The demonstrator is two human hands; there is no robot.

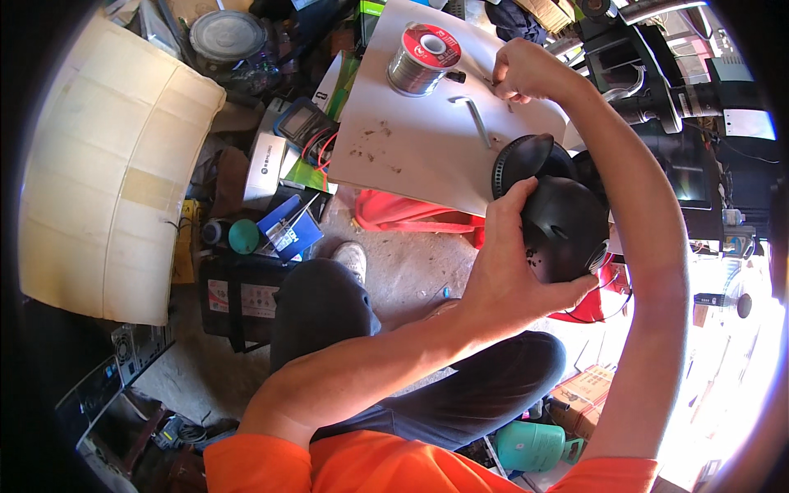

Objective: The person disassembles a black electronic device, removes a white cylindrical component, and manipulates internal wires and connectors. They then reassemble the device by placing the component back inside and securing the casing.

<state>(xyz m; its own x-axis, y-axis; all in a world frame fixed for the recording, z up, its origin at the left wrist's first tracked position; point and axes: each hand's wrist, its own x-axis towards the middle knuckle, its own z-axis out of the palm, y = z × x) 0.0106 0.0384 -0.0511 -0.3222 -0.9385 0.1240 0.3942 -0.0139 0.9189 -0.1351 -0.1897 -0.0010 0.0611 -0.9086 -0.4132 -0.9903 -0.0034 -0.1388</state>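
Note:
My left hand (514,263) is wrapped around a rounded black plastic device (567,226) at the table's near right corner. A black ribbed ring part (511,164) shows just behind it, partly covered. Farther off, my right hand (526,72) is closed low over the white tabletop (386,140), fingertips pinched together. A thin tool-like thing reaches its fingers; what exactly they grip is hidden. Between the hands lies an L-shaped metal tool (475,122), like a hex key. Left of my right hand stands a spool of solder wire (423,62) with a red label.
A large cream lampshade-like panel (115,177) stands at the left. Beside the table are a multimeter (304,123) with red leads, a white box (265,168) and a blue box (289,228). A red stool (411,215) sits underneath. A green gas canister (530,446) is at the lower right.

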